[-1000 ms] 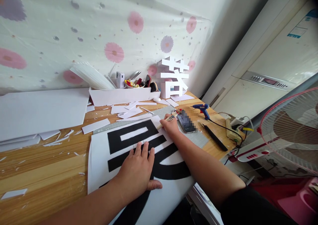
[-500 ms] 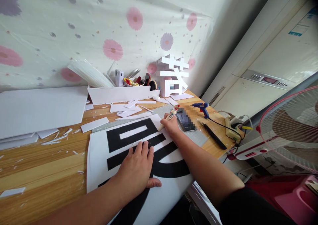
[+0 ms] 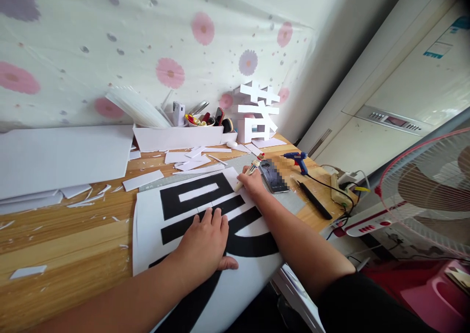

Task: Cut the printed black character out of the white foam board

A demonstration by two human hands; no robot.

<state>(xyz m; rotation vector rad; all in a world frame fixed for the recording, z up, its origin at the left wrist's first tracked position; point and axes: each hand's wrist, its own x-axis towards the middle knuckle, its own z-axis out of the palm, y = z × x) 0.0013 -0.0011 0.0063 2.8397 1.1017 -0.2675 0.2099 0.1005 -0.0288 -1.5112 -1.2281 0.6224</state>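
Observation:
A large white sheet (image 3: 147, 254) printed with a bold black character lies in front of me, over a grey cutting mat (image 3: 295, 203). My left hand (image 3: 203, 240) rests on it palm down, fingers stretched out and thumb apart. Pinched in my right hand (image 3: 251, 181) is a thick white multicolour pen (image 3: 252, 167) with a red piece on its top. It leans with its lower end at the sheet, beside the black strokes; whether the tip touches cannot be made out. Just right of that hand lies a phone (image 3: 274, 176) on the mat.
A blue glue gun (image 3: 299, 161) and a black cutter-like tool (image 3: 315, 201) lie at the right, near a power strip (image 3: 340, 191) and fan (image 3: 429, 191). White board strips (image 3: 143, 180) and scraps litter the table. Behind stand a white box (image 3: 179, 138) and a white 3D character (image 3: 257, 112).
The view has shifted slightly. Both hands keep nearly the same places on the sheet, and the pen stays in my right hand with little visible movement.

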